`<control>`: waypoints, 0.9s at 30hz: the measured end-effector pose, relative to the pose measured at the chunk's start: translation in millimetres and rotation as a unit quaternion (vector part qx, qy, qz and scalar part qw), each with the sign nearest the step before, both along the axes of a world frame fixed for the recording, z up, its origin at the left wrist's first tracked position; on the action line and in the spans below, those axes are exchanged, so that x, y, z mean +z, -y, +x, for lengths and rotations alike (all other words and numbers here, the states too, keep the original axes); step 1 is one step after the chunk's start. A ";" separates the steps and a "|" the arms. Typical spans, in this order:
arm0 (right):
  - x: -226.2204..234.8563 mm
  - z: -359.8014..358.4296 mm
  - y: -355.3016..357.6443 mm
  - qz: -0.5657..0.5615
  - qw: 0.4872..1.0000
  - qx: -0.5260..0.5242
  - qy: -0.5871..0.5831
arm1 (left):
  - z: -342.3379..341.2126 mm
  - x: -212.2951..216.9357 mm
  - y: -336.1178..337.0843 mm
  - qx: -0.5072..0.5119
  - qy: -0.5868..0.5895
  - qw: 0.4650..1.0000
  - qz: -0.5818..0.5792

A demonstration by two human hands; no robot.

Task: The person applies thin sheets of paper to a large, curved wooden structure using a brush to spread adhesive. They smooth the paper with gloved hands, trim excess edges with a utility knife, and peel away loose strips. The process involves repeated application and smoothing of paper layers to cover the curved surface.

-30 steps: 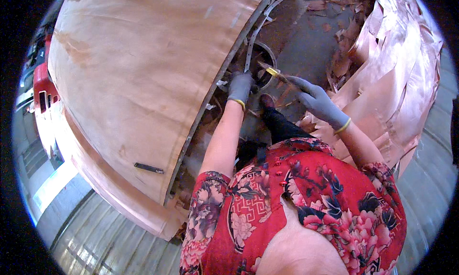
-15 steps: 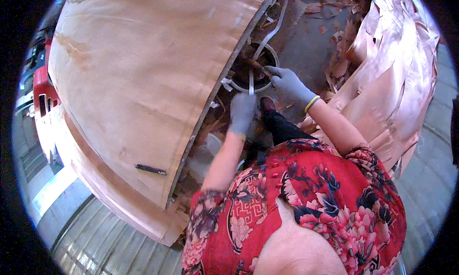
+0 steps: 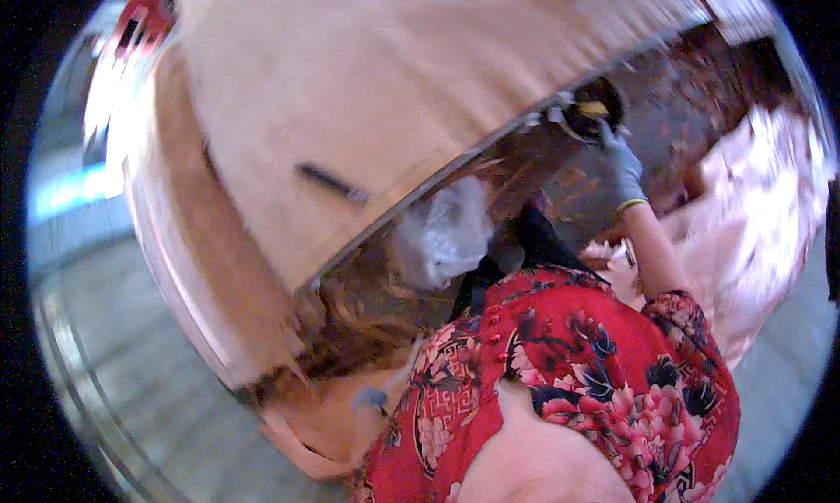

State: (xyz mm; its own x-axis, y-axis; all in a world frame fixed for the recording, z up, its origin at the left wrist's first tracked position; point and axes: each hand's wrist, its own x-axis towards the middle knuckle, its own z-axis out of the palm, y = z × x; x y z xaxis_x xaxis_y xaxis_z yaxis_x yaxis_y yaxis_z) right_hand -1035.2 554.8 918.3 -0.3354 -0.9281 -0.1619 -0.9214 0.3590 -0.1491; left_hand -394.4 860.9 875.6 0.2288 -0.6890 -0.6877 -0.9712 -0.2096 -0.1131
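Observation:
My right hand [image 3: 623,171], in a grey glove with a yellow cuff, is closed at the rim of a round bucket [image 3: 619,96]. At its fingertips is a yellowish-brown brush-like tool [image 3: 593,109], blurred, its working end in or over the bucket. My left hand [image 3: 369,398], also gloved, is low at my left side, by a brown sheet; its fingers are smeared by motion. On the large tan veneer stack [image 3: 376,74] lies a dark, narrow tool [image 3: 332,183], too blurred to name.
Crumpled clear plastic [image 3: 446,232] lies between the stack's edge and my legs. Brown veneer scraps [image 3: 350,315] litter the floor along the stack. Pale, shiny veneer sheets [image 3: 744,214] are heaped at the right. A red machine part [image 3: 149,13] stands at the far left.
My view has swung left. My left hand has left the pale strip at the bucket and dropped to my lower left. My right hand has stayed by the bucket.

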 end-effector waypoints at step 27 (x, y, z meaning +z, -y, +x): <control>219.2 308.3 82.5 0.337 0.640 0.377 0.578 | -124.8 266.2 314.7 0.069 -0.511 0.838 -0.178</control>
State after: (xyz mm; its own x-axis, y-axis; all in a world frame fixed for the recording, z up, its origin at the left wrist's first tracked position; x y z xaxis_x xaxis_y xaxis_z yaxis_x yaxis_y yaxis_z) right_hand -726.9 472.4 1137.5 0.8731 -0.3432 -0.3464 -0.2840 0.2194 -0.9334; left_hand -519.2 546.3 1141.8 -0.2604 -0.9072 -0.3304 -0.4868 -0.1722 0.8564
